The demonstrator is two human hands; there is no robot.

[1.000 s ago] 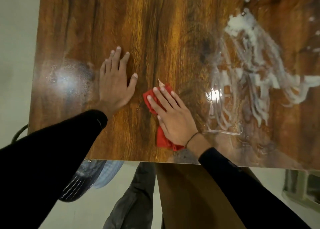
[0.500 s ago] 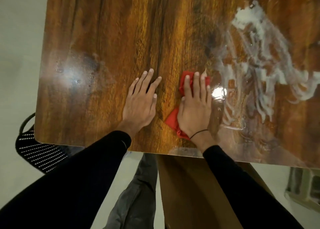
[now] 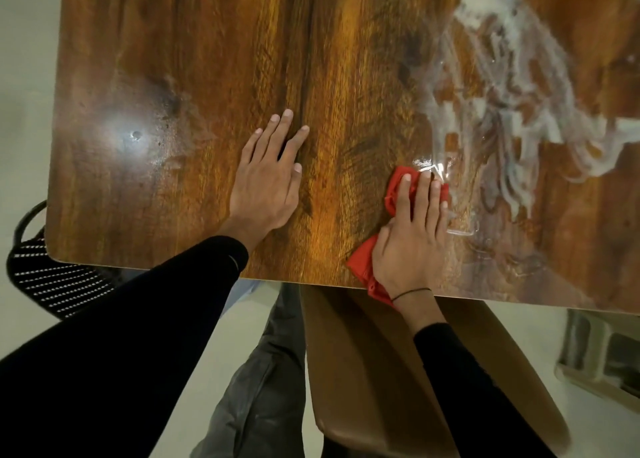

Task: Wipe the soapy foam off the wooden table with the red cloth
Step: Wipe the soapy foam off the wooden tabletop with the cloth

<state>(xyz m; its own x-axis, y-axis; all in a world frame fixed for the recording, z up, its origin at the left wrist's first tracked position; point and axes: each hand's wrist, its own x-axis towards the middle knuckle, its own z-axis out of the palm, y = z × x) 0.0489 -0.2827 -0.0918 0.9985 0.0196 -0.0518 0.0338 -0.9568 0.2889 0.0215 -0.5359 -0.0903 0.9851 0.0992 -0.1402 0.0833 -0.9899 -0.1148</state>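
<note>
The right hand (image 3: 412, 239), pressing flat on the crumpled red cloth (image 3: 394, 194), has slid it across the shiny brown wooden counter (image 3: 207, 59) to the white soapy foam (image 3: 512, 87), so wiping can start, while the left hand (image 3: 266, 184) stays flat, holding nothing.

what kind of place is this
Probably a dining or café-style room, though that is uncertain. A glossy wooden table stands on a pale floor, with a brown chair seat and a black mesh chair drawn up.

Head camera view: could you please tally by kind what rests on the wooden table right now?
Hands: 2, left hand, right hand
Red cloth: 1
Foam patch: 1
Total: 4
</note>
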